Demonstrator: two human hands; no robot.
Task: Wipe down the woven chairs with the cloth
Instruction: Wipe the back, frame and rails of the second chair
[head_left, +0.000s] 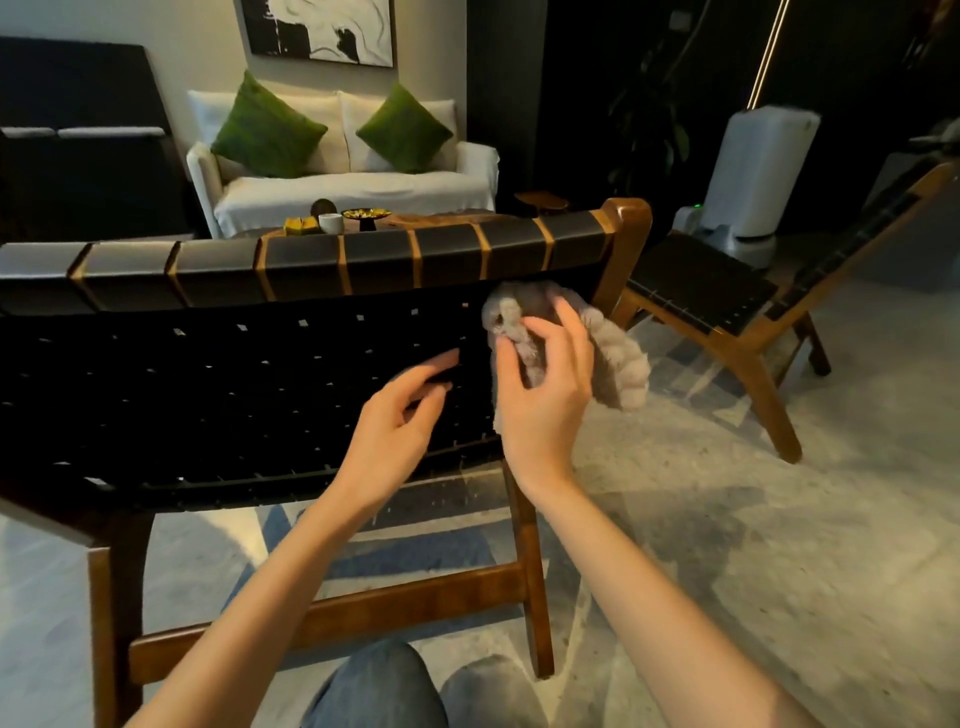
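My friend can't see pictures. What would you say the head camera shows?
A person's right hand grips a crumpled beige cloth at the back of a black woven chair with a brown wooden frame, the empty left hand beside it. A second woven chair stands to the right, a white sofa behind.

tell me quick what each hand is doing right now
Left hand: open, holding nothing, fingers by the woven chair back.
Right hand: grips the cloth.
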